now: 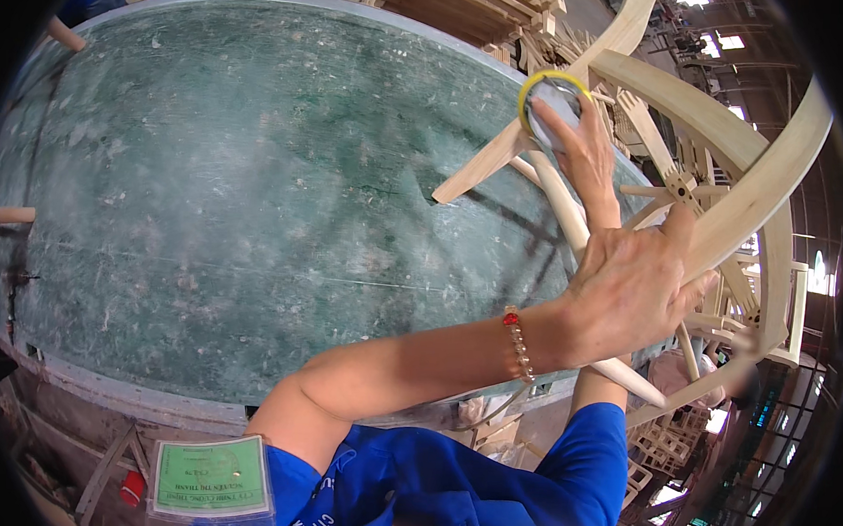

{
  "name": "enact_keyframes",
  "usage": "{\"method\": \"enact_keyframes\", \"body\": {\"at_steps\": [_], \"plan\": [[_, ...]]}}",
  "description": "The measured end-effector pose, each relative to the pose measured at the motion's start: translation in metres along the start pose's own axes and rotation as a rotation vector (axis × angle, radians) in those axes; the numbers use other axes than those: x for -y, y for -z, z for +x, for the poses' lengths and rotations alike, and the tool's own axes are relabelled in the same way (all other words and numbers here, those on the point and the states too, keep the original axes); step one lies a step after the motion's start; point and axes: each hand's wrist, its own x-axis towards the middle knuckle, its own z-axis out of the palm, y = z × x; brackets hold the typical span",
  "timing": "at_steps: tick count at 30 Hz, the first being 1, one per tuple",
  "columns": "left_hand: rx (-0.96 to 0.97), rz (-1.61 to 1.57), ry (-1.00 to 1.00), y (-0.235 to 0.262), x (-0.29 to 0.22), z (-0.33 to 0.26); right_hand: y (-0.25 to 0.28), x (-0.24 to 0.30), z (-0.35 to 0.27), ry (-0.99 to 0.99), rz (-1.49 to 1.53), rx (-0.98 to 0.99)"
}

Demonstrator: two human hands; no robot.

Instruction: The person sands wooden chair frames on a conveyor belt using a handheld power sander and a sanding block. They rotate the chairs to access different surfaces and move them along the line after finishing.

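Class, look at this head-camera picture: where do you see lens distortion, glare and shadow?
Head view: fisheye bends the green table edge into an arc, with black corners; bright windows at the right blow out behind the wooden chair frame; a chair leg throws a dark shadow on the table; the left hand and the right hand holding a yellow tape roll stay sharp.

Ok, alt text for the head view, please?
Both hands work on a pale unfinished wooden chair frame lying on a scuffed green worktable: the left hand braces it, the right hand holds a yellow-rimmed round disc.
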Motion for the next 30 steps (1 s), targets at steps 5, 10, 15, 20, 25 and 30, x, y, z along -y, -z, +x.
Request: {"method": "enact_keyframes", "body": {"at_steps": [5, 10, 15, 20, 25, 30], "plan": [[0.071, 0.029, 0.064, 0.002, -0.002, 0.007, -0.022, 0.001, 0.031, 0.152, 0.082, -0.095], [0.116, 0.046, 0.112, 0.001, -0.004, 0.012, -0.026, -0.001, 0.028, 0.142, 0.143, 0.049], [0.042, -0.026, 0.053, -0.003, -0.003, 0.014, 0.013, 0.001, 0.003, 0.041, 0.102, -0.020], [-0.098, 0.040, 0.010, -0.004, 0.001, 0.018, 0.041, 0.031, -0.035, -0.178, 0.234, -0.073], [0.019, -0.052, 0.047, 0.002, -0.004, 0.015, 0.027, 0.046, -0.121, -0.382, 0.392, -0.057], [0.046, 0.034, 0.104, -0.017, -0.007, 0.011, 0.010, 0.107, -0.249, -0.630, 0.632, 0.100]]}}
